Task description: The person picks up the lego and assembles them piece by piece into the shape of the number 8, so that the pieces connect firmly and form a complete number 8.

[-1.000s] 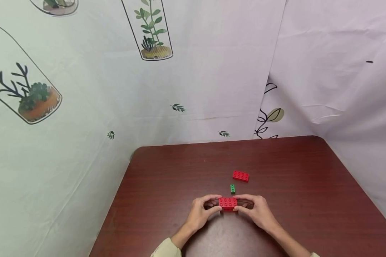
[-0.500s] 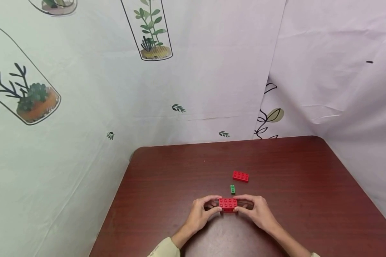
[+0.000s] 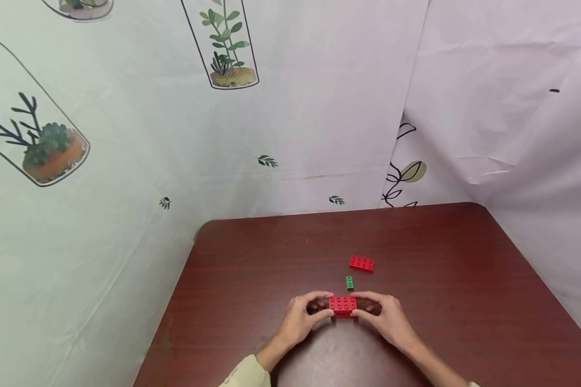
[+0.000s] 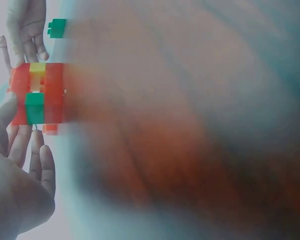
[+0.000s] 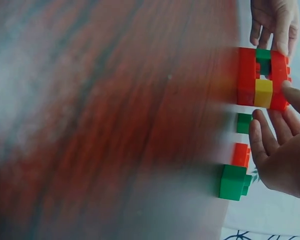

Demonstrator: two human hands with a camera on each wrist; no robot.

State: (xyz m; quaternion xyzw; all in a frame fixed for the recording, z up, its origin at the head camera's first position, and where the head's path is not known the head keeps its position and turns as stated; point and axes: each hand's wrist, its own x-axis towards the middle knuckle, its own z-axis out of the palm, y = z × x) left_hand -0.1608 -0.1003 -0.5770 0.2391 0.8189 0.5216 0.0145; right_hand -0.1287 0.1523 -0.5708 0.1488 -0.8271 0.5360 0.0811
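Note:
Both hands are at a small brick stack near the middle of the table. My left hand pinches the left end of the upper red brick between thumb and fingers. At its other end, my right hand grips it the same way. Under it sit a green brick on the left hand's side and a yellow brick on the right hand's side, with a gap between them. A lower red brick forms the base on the table.
Just beyond the stack lies a small green brick, and farther back a loose red brick. Another green brick shows near the right hand in the right wrist view. The brown table meets patterned cloth walls.

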